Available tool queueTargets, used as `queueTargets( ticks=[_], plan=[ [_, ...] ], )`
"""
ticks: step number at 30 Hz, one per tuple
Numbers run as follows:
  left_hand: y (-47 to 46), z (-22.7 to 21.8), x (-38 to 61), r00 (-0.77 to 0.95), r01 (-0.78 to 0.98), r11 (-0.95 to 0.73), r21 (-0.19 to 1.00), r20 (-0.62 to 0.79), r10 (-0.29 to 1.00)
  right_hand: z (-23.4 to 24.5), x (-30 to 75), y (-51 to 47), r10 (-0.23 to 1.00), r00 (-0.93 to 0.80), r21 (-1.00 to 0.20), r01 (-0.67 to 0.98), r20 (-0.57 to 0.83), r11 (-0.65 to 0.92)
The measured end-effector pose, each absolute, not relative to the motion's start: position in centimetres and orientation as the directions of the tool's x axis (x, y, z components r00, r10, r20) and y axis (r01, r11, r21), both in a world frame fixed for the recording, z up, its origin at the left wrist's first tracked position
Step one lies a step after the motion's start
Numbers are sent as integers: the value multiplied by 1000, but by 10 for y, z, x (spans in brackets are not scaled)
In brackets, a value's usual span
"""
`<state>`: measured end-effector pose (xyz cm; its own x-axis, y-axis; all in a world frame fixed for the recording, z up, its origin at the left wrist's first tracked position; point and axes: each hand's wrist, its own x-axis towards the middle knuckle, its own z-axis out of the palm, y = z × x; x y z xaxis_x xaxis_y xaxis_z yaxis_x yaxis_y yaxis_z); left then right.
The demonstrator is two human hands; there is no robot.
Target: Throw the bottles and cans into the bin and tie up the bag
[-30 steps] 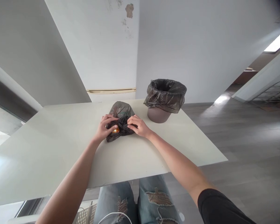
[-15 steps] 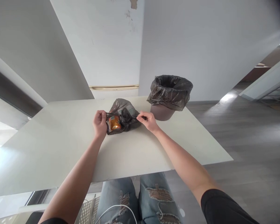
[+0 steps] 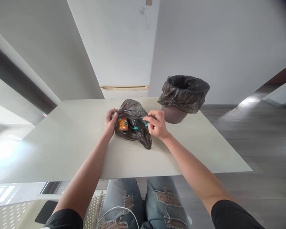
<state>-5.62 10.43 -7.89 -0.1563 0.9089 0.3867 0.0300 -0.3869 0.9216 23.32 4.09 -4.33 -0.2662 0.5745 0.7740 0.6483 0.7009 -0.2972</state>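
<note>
A thin black plastic bag (image 3: 131,136) lies on the white table with its mouth pulled open toward me. Inside it rest an orange drink can (image 3: 122,124) on the left and a clear bottle with a teal cap (image 3: 135,128) beside it; a second teal cap (image 3: 146,124) shows near my right fingers. My left hand (image 3: 111,122) pinches the bag's left edge. On the opposite side, my right hand (image 3: 157,123) is closed on the bag's right edge, its fingers curled. The bottles' far ends are hidden under the plastic.
Behind my right hand, a brownish bin (image 3: 173,115) lined with a black bag (image 3: 183,95) stands on the white table (image 3: 81,143). A white fridge (image 3: 124,47) is beyond the far edge. A perforated plastic basket (image 3: 95,210) and a dark flat object (image 3: 46,211) are below, left.
The bag's mouth has been spread open, baring the can and teal caps. A twisted part of the bag now hangs toward me. The view has shifted slightly left.
</note>
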Motion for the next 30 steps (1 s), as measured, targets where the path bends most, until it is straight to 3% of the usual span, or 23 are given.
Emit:
queueTargets(
  ticks=[3,6,11,16,22,25,30],
  plan=[
    [104,-83,-49,1,63,-382,922,382,924,-45,211,33,522,-530,-265,487,669,833],
    [111,-91,-49,-12,90,-387,918,389,921,-50,190,30,524,-662,-209,497,536,842],
    [118,-100,-52,-43,140,-373,917,382,923,-55,182,31,656,-601,-132,683,457,718],
    [115,-97,-49,-19,180,-381,907,391,920,-62,198,37,772,-426,-217,793,472,570],
    [109,-91,-44,67,249,-439,863,437,897,-65,211,40,819,-437,-220,816,372,535],
    [109,-92,-43,72,291,-454,842,454,888,-46,215,36,805,-411,-229,812,428,537],
    [104,-88,-41,76,335,-447,830,449,890,-19,218,19,639,-323,-203,767,698,609]
  ],
)
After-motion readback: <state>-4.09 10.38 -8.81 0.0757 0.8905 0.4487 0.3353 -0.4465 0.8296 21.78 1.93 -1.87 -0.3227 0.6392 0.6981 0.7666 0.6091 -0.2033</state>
